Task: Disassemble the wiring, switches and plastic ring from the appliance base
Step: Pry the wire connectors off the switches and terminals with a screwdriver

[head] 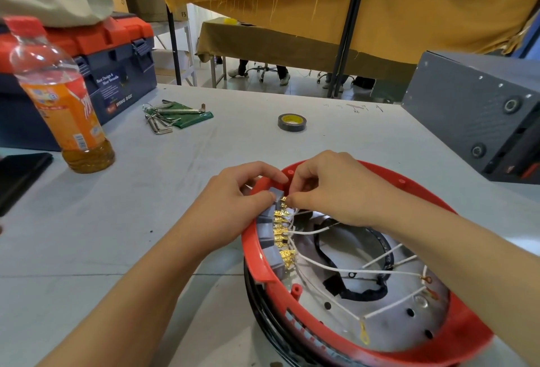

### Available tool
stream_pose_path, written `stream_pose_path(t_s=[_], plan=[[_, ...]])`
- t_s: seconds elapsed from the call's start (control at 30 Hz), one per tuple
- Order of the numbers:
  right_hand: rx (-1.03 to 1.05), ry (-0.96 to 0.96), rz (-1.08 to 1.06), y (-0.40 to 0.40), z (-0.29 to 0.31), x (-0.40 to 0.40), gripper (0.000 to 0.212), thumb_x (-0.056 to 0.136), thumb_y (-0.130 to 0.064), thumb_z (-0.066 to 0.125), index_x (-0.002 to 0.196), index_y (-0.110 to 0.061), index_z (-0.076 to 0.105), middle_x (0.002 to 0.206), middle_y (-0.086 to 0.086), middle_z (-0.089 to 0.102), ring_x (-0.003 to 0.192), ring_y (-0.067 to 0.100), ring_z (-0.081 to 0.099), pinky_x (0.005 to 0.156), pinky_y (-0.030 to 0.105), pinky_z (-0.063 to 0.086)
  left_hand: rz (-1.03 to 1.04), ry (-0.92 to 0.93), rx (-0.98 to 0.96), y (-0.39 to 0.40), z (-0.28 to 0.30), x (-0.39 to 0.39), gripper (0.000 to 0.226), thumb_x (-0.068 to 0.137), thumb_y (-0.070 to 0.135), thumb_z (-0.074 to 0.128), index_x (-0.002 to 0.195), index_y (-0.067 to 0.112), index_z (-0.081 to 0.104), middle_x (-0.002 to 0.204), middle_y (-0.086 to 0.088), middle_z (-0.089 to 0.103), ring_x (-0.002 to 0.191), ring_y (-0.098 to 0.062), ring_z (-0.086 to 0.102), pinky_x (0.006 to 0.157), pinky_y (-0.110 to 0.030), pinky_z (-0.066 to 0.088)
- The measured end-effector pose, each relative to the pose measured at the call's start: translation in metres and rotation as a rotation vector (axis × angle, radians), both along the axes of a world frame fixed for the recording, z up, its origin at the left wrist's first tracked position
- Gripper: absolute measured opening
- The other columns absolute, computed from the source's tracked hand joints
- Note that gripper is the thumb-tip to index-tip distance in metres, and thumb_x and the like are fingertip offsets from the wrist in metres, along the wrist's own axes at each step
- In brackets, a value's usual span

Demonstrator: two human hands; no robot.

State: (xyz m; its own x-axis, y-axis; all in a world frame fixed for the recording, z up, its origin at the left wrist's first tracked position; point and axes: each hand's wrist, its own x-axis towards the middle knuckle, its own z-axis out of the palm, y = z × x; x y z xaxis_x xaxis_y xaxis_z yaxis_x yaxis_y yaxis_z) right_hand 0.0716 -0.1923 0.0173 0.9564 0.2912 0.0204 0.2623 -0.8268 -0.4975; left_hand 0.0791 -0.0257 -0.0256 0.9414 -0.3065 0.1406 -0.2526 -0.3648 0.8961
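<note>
Here, head view: appliance base (365, 322) lies on the counter (181, 191), near its front edge.
Plastic ring: red ring (467, 334) sits around the base rim.
Switches: grey switches (270, 238) line the ring's left inner wall, gold terminals (282, 232) and white wires (327, 267) attached.
Left hand (233, 203): fingers pinch the topmost switch.
Right hand (330, 188): fingers pinch a terminal just beside it.
Behind: bottle (62, 97), toolbox (117, 74), tape roll (290, 122).

Two bare forearms, no sleeves in view, nothing on the wrists. Left hand (233, 203) and right hand (330, 191): no gloves, no rings, no watch or bracelet. Nails short, unpainted where visible. Rest of the person out of frame.
</note>
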Motion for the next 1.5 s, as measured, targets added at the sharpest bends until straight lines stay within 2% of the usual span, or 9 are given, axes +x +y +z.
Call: stream_pose_path(t_s=[0.13, 0.47, 0.6, 0.83, 1.1, 1.17, 1.27, 1.37, 1.5], plan=[[-0.023, -0.001, 0.009, -0.006, 0.003, -0.002, 0.009, 0.087, -0.03, 0.065, 0.079, -0.025, 0.069, 0.079, -0.012, 0.067, 0.071, 0.004, 0.06, 0.058, 0.015, 0.045, 0.008, -0.003, -0.008, 0.0, 0.002, 0.001, 0.033, 0.087, 0.014, 0.061, 0.103, 0.042, 0.058, 0.09, 0.0, 0.066, 0.076, -0.018, 0.067, 0.066, -0.036, 0.06], [0.147, -0.214, -0.257, -0.085, 0.011, -0.048, 0.017, 0.084, -0.015, 0.067, 0.074, -0.028, 0.068, 0.075, -0.018, 0.065, 0.068, -0.01, 0.057, 0.062, 0.0, 0.038, 0.079, 0.061, 0.033, -0.003, 0.011, -0.007, 0.023, 0.087, 0.013, 0.063, 0.1, 0.032, 0.063, 0.097, -0.007, 0.067, 0.082, -0.026, 0.067, 0.076, -0.041, 0.056], [0.295, -0.206, -0.518, -0.141, -0.008, -0.072, 0.017, 0.085, -0.007, 0.066, 0.078, -0.022, 0.069, 0.08, -0.006, 0.068, 0.08, 0.012, 0.062, 0.073, 0.018, 0.044, 0.107, 0.147, -0.01, -0.006, 0.014, -0.01, 0.023, 0.089, 0.007, 0.061, 0.099, 0.028, 0.064, 0.097, -0.011, 0.067, 0.075, -0.024, 0.068, 0.066, -0.036, 0.057], [-0.056, 0.02, -0.712, -0.184, -0.049, -0.083, 0.014, 0.088, -0.024, 0.064, 0.098, -0.013, 0.067, 0.106, 0.006, 0.066, 0.091, 0.02, 0.055, 0.075, 0.024, 0.039, 0.162, 0.236, -0.145, -0.012, 0.014, -0.022, 0.031, 0.087, 0.0, 0.056, 0.095, 0.028, 0.066, 0.097, -0.019, 0.068, 0.068, -0.028, 0.066, 0.057, -0.033, 0.052], [-0.122, 0.076, -0.774, -0.173, -0.051, -0.076, 0.037, 0.091, -0.028, 0.057, 0.063, -0.009, 0.045, 0.071, 0.01, 0.05, 0.074, 0.028, 0.051, 0.056, 0.028, 0.035, 0.174, 0.25, -0.183, -0.013, 0.013, -0.024, 0.031, 0.088, 0.001, 0.056, 0.097, 0.029, 0.067, 0.102, -0.021, 0.067, 0.073, -0.031, 0.065, 0.064, -0.037, 0.053], [-0.002, 0.022, -0.763, -0.173, -0.046, -0.078, 0.033, 0.095, -0.023, 0.052, 0.07, -0.001, 0.054, 0.075, 0.014, 0.059, 0.073, 0.03, 0.057, 0.062, 0.03, 0.045, 0.172, 0.254, -0.181, -0.013, 0.012, -0.023, 0.03, 0.088, 0.002, 0.057, 0.098, 0.028, 0.067, 0.103, -0.02, 0.067, 0.076, -0.032, 0.066, 0.065, -0.038, 0.054], [0.556, 0.004, -0.702, -0.169, -0.03, -0.085, 0.025, 0.094, -0.012, 0.054, 0.074, 0.002, 0.06, 0.065, 0.016, 0.062, 0.045, 0.021, 0.059, 0.045, 0.027, 0.051, 0.163, 0.241, -0.169, -0.012, 0.012, -0.021, 0.026, 0.087, 0.006, 0.062, 0.098, 0.028, 0.067, 0.11, -0.013, 0.066, 0.083, -0.028, 0.067, 0.068, -0.036, 0.054], [0.901, 0.003, -0.532, -0.161, -0.004, -0.091, 0.019, 0.091, -0.008, 0.056, 0.075, -0.001, 0.062, 0.063, 0.014, 0.06, 0.04, 0.017, 0.052, 0.041, 0.022, 0.045, 0.241, -0.049, 0.062, -0.014, 0.019, -0.021, 0.025, 0.085, 0.022, 0.069, 0.106, 0.033, 0.063, 0.122, -0.002, 0.058, 0.099, -0.018, 0.059, 0.083, -0.032, 0.048], [1.035, 0.2, -0.244, -0.131, 0.019, -0.088, 0.002, 0.091, -0.008, 0.056, 0.091, -0.01, 0.057, 0.063, 0.013, 0.059, 0.038, 0.019, 0.05, 0.037, 0.021, 0.04, 0.078, -0.645, 0.28, -0.032, 0.05, -0.038, 0.043, 0.082, 0.032, 0.068, 0.123, 0.038, 0.055, 0.132, 0.021, 0.045, 0.118, 0.0, 0.038, 0.098, -0.022, 0.031]])
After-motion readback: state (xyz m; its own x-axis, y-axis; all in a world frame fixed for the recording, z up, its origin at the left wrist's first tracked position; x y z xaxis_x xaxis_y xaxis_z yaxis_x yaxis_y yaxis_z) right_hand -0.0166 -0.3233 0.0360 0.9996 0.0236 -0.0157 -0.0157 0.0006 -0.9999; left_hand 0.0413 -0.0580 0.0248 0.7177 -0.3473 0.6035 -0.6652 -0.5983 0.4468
